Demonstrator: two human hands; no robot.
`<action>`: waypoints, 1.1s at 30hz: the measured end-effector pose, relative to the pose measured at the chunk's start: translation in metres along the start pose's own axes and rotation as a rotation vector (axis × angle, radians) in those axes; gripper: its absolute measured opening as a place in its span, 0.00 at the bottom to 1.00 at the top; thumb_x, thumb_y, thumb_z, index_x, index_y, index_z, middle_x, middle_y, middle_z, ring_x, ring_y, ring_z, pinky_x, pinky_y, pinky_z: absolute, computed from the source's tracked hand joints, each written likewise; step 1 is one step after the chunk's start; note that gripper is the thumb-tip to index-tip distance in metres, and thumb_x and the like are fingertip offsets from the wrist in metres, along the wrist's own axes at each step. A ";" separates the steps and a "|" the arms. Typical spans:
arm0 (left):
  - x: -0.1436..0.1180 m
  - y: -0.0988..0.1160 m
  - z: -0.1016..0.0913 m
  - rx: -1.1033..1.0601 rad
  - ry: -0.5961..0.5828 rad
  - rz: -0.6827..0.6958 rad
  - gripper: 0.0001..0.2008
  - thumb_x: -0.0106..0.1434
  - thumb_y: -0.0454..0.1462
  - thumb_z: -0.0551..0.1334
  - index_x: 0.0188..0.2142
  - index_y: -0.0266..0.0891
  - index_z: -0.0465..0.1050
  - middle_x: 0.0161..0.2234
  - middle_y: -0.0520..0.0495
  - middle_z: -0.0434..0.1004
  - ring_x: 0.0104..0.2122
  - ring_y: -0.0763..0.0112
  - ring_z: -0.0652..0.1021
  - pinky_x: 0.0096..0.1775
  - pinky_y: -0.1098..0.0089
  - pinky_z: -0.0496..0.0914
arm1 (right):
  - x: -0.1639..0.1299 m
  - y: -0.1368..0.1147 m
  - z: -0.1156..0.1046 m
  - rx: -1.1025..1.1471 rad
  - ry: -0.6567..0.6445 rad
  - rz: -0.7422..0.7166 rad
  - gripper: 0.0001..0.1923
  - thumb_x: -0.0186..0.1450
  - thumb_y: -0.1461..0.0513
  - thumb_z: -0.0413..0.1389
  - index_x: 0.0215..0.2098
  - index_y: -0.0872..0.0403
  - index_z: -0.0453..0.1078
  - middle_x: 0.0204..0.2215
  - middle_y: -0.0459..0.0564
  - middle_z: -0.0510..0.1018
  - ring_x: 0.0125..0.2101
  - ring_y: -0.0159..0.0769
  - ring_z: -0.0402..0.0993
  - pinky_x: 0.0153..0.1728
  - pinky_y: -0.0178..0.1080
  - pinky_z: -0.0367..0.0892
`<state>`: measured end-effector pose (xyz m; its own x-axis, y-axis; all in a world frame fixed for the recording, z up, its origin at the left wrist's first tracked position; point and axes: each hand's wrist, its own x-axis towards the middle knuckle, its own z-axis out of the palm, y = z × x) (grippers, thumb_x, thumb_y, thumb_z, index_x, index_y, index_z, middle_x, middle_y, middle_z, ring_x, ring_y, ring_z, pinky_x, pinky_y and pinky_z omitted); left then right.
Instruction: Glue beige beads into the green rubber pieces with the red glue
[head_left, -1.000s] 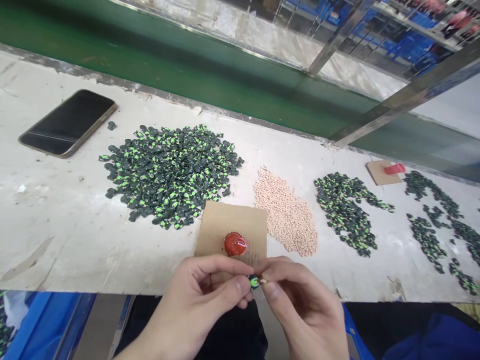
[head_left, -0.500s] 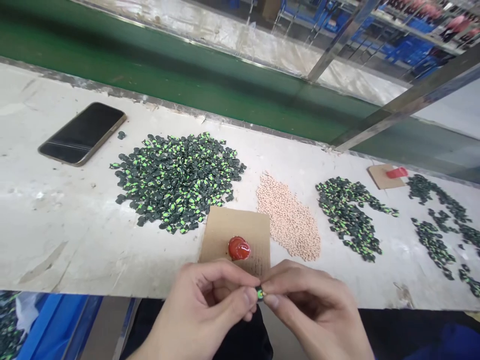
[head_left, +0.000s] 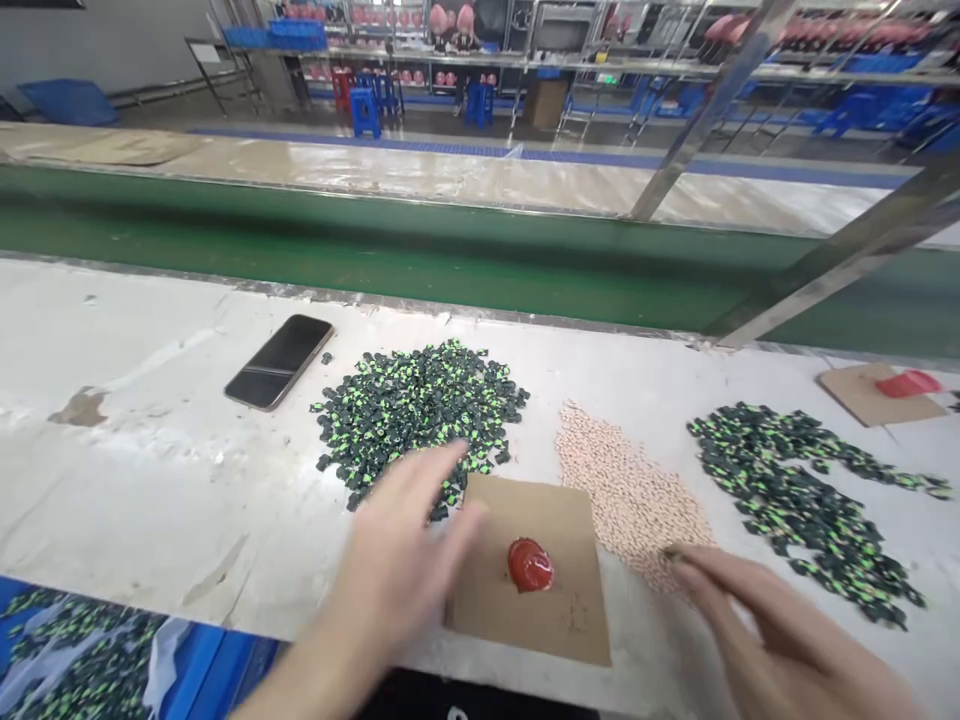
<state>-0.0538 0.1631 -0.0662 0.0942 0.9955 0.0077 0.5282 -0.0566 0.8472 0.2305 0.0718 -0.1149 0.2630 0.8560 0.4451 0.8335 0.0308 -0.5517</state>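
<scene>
My left hand (head_left: 405,550), smeared by motion, reaches over the near edge of a heap of small black-and-green pieces (head_left: 420,400). Its thumb and fingers are apart, with nothing seen between them. With thumb and forefinger pinched, my right hand (head_left: 772,610) holds a small dark piece (head_left: 673,552) at the near right edge of a spread of tiny pale pink beads (head_left: 630,470). Between my hands lies a square of brown cardboard (head_left: 540,630) bearing a glossy red blob of paste (head_left: 531,565).
A phone (head_left: 279,362) lies left of the heap. To the right are a second batch of black-and-green pieces (head_left: 810,490) and another cardboard piece (head_left: 862,395) with a red cap-like item (head_left: 907,383). A slanted metal post (head_left: 832,265) rises at the right; a blue bin (head_left: 217,660) sits lower left.
My hands, together over the table edge on a small black-and-green piece, have parted. The left went to the heap, the right to the beads with a small piece. The view tilted up and left.
</scene>
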 end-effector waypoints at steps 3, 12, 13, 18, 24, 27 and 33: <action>0.031 -0.025 -0.026 0.471 0.136 0.105 0.21 0.67 0.46 0.60 0.53 0.38 0.80 0.55 0.31 0.79 0.54 0.39 0.77 0.55 0.49 0.69 | 0.011 0.048 -0.008 -0.320 0.195 -0.043 0.18 0.69 0.49 0.58 0.30 0.50 0.81 0.29 0.56 0.86 0.30 0.52 0.82 0.37 0.52 0.77; 0.054 -0.053 -0.024 0.466 0.223 0.192 0.10 0.64 0.45 0.63 0.31 0.47 0.81 0.40 0.48 0.85 0.43 0.48 0.82 0.42 0.64 0.69 | 0.022 0.065 -0.011 -0.356 0.128 -0.145 0.15 0.72 0.55 0.55 0.41 0.54 0.82 0.38 0.58 0.87 0.38 0.49 0.82 0.39 0.51 0.76; 0.054 -0.051 -0.025 0.444 0.223 0.195 0.10 0.64 0.45 0.63 0.30 0.47 0.81 0.40 0.49 0.85 0.43 0.48 0.82 0.42 0.64 0.69 | 0.022 0.055 -0.007 -0.330 0.090 -0.150 0.14 0.72 0.55 0.56 0.43 0.53 0.82 0.40 0.58 0.86 0.39 0.48 0.81 0.40 0.51 0.76; 0.044 -0.030 -0.033 0.111 0.266 -0.071 0.05 0.60 0.45 0.71 0.32 0.51 0.84 0.38 0.55 0.85 0.37 0.59 0.81 0.38 0.70 0.72 | 0.028 0.009 0.016 -0.240 -0.081 -0.158 0.14 0.72 0.56 0.56 0.49 0.53 0.79 0.42 0.57 0.83 0.39 0.47 0.79 0.38 0.48 0.76; 0.009 0.001 -0.019 -0.782 0.074 -0.530 0.20 0.41 0.48 0.83 0.31 0.43 0.86 0.26 0.52 0.84 0.27 0.72 0.80 0.30 0.82 0.75 | 0.037 0.006 0.038 -0.094 -0.089 -0.164 0.14 0.72 0.61 0.52 0.36 0.51 0.80 0.32 0.54 0.83 0.33 0.45 0.80 0.35 0.46 0.75; -0.002 0.012 -0.009 -1.004 -0.002 -0.565 0.18 0.41 0.45 0.84 0.27 0.40 0.83 0.25 0.52 0.83 0.27 0.76 0.81 0.33 0.83 0.76 | 0.039 0.010 0.042 0.016 -0.067 -0.120 0.12 0.69 0.59 0.55 0.32 0.49 0.80 0.30 0.54 0.84 0.32 0.48 0.80 0.33 0.47 0.73; -0.013 0.014 -0.001 -0.934 -0.009 -0.531 0.18 0.47 0.50 0.81 0.32 0.42 0.87 0.24 0.53 0.82 0.26 0.79 0.77 0.32 0.86 0.73 | 0.043 0.003 0.029 0.202 -0.032 0.119 0.10 0.63 0.52 0.63 0.30 0.49 0.80 0.31 0.54 0.86 0.33 0.48 0.81 0.37 0.48 0.75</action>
<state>-0.0486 0.1498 -0.0540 0.0506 0.8748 -0.4818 -0.3500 0.4674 0.8118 0.2307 0.1238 -0.1179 0.3351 0.8758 0.3474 0.6823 0.0287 -0.7305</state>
